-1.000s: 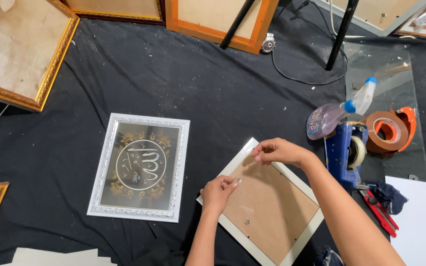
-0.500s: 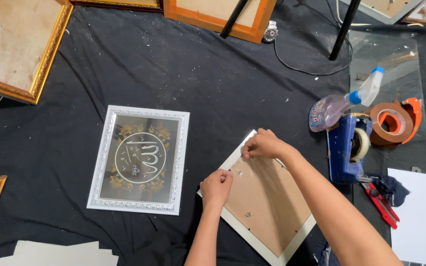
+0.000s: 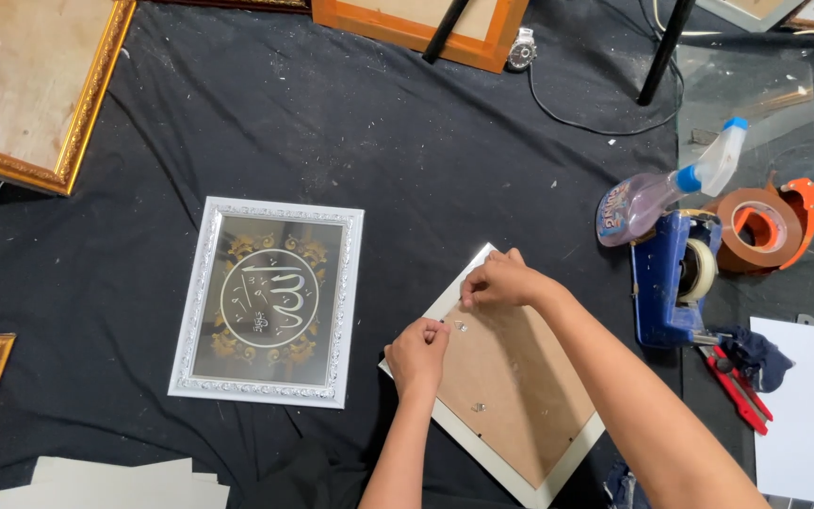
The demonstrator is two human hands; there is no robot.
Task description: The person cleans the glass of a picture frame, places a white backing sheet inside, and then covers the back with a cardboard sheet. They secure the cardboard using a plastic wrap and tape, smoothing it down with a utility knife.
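The left hand [image 3: 418, 354] rests on the near-left edge of a white picture frame [image 3: 496, 401] that lies face down on the black cloth [image 3: 426, 160], its brown backing board [image 3: 506, 391] turned upward. The fingers of this hand are curled and pinched together at the frame's edge; whether they grip a small part cannot be told. The right hand [image 3: 501, 281] lies just beyond the left hand, on the far corner of the same frame, with its fingers bent and the fingertips pressed down at the border of the backing board; what they pinch, if anything, is too small to see. The two hands are near each other but apart. Left of the left hand, well clear of it, a second white frame [image 3: 268, 302] lies face up with a round gold-and-silver ornament on a dark ground. Right of the right hand stands a blue tape dispenser [image 3: 671, 278]; just beyond it lie a spray bottle [image 3: 657, 196] on its side and a brown tape roll [image 3: 757, 229] in an orange holder, on a glass sheet [image 3: 756, 104]. A red-handled cutter [image 3: 739, 391] lies right of the forearm. Gold frames [image 3: 25, 94] lie far left.
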